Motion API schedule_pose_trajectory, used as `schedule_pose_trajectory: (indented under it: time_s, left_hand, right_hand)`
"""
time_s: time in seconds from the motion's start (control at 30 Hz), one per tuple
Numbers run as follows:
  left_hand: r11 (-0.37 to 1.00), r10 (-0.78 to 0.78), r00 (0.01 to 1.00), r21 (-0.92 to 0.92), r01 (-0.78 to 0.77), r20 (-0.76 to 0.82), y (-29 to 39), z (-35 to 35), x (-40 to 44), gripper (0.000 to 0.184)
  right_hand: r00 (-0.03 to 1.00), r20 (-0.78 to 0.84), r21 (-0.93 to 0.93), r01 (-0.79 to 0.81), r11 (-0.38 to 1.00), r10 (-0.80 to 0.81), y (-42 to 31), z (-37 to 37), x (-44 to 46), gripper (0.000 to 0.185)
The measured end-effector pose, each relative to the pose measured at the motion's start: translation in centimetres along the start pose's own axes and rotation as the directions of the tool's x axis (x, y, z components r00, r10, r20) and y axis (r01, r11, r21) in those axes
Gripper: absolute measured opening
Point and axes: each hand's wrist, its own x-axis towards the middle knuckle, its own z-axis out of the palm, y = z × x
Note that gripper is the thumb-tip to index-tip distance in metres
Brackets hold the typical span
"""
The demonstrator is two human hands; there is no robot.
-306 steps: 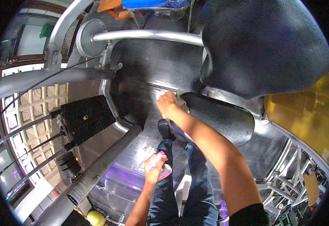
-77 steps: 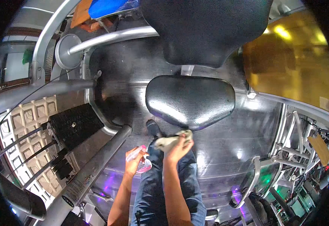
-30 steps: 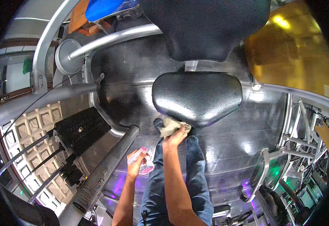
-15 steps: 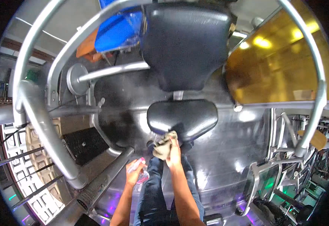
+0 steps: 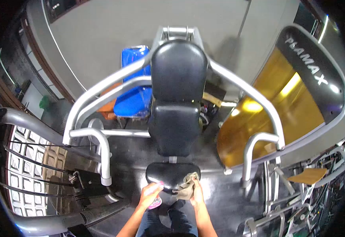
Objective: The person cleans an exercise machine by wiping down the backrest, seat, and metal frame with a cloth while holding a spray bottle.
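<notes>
My left hand is closed round a clear spray bottle with a pink top and pink liquid, just below the left edge of the black seat pad. A crumpled beige cloth is gripped in my right hand, in front of the right part of the same pad. Whether the cloth touches the pad is unclear. Above the seat stands the machine's tall black backrest, in two padded sections.
Silver bars curve out on both sides of the backrest. A blue chair stands behind at the left. A yellow panel with a dark top leans at the right. Grey tubing and a black weight block are at the left.
The view has tilted up, bringing the whole backrest, bars and wall into sight. The seat now appears lower and smaller. My right hand with the cloth has moved rightward, away from my left hand.
</notes>
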Motion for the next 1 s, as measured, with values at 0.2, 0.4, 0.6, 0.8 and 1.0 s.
schedule_pose_trajectory:
  time_s: [0.2,0.4,0.6,0.8,1.0]
  left_hand:
    - [0.998,0.034,0.999,0.056,-0.034,0.004,8.9,2.8,1.4,0.020]
    - [0.994,0.104,0.991,0.045,-0.101,-0.079,15.0,3.4,3.0,0.025]
    - [0.965,0.253,0.967,-0.057,-0.254,-0.031,21.7,2.4,5.8,0.025]
    - [0.915,0.404,0.912,-0.048,-0.401,0.073,28.3,-0.3,9.2,0.026]
    - [0.855,0.517,0.849,-0.025,-0.517,0.113,33.0,-2.9,12.8,0.020]
  right_hand:
    - [0.983,0.178,0.068,-0.059,0.996,0.046,-5.7,1.7,-0.1,0.045]
    - [0.958,0.263,-0.037,0.129,0.991,-0.115,-12.2,7.2,-1.6,0.035]
    - [0.907,0.340,-0.169,0.319,0.933,-0.248,-17.5,12.3,-1.6,0.036]
    - [0.834,0.447,-0.212,0.450,0.868,-0.323,-21.0,17.1,-1.1,0.040]
    - [0.764,0.475,-0.176,0.568,0.804,-0.436,-22.8,22.5,-0.6,0.039]
